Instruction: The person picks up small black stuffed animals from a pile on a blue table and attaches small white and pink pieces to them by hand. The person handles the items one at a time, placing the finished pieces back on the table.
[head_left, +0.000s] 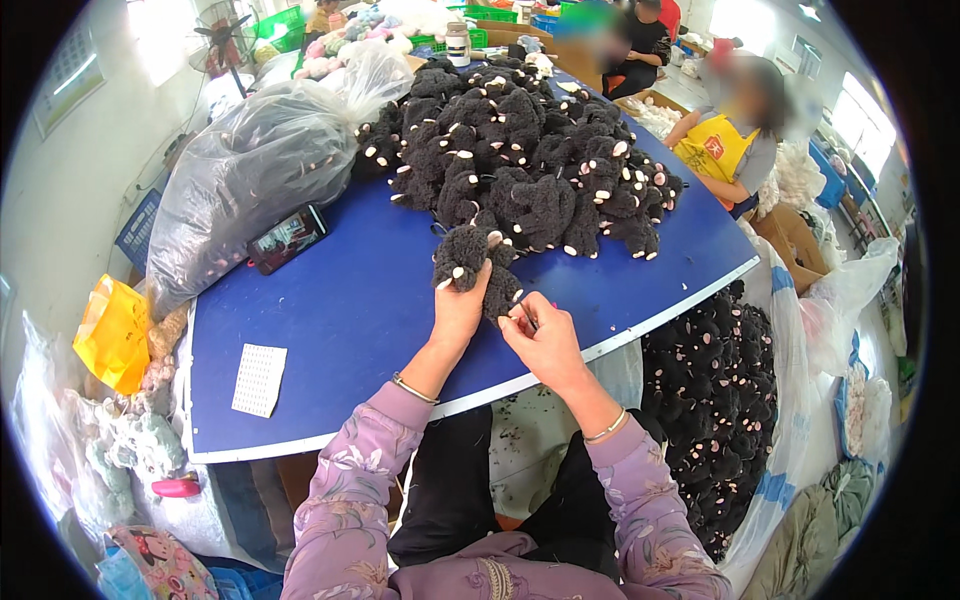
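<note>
My left hand (459, 308) is closed round a fuzzy black plush toy (464, 250) with small pale tips, held just above the near part of the blue table. Close by on the right, my right hand (546, 344) pinches a thin dark stick-like tool (529, 317) at the toy's lower end. The fingers hide most of that tool, so its exact kind does not show. Beyond both hands, a large heap of similar black plush toys (530, 207) covers the far part of the table.
On the blue table (380, 330) lie a phone (287, 239) and a white printed sheet (259, 380). A full clear plastic bag (250, 170) rests at left. Below the right edge, a big sack holds more black toys (710, 420). A person in a yellow apron (716, 148) sits at far right.
</note>
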